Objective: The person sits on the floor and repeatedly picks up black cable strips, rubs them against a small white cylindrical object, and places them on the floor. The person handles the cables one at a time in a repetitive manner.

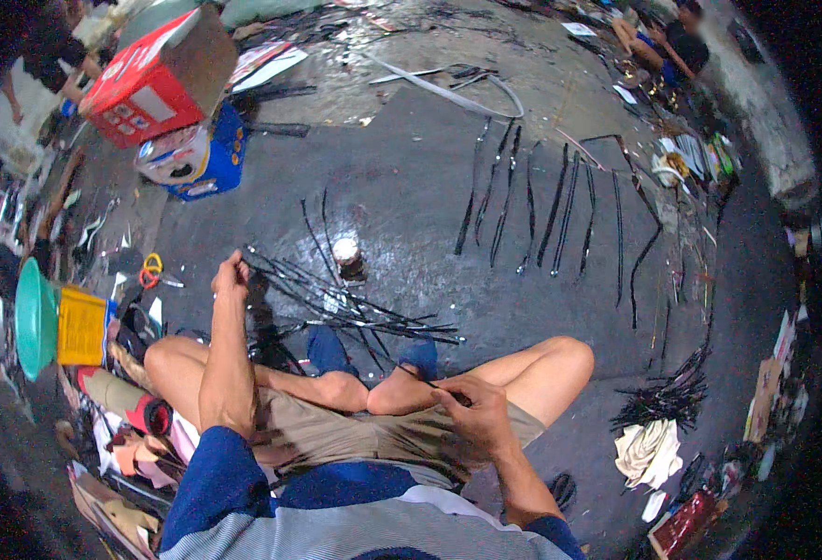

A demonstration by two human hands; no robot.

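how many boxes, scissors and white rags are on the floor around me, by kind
Red cardboard box: 1
Blue box: 1
Yellow box: 1
Orange-handled scissors: 1
White rag: 1
Total: 5

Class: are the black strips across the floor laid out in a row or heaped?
Laid out: the black strips lie apart, side by side, on the floor.

The right hand (474, 416) curled over the near end of a thin black strip (364, 329), so how the fingers gripped it could not be told. The left hand (231, 276) closed around the far end, hiding it. The heap of strips (345, 303) overlapped too much to count. The person's crossed shins covered the floor (411, 196) beneath. Near the top right rim, a seated person (665, 45) was blurred and partly cut off. Small scraps at the right edge stayed too tiny to identify.
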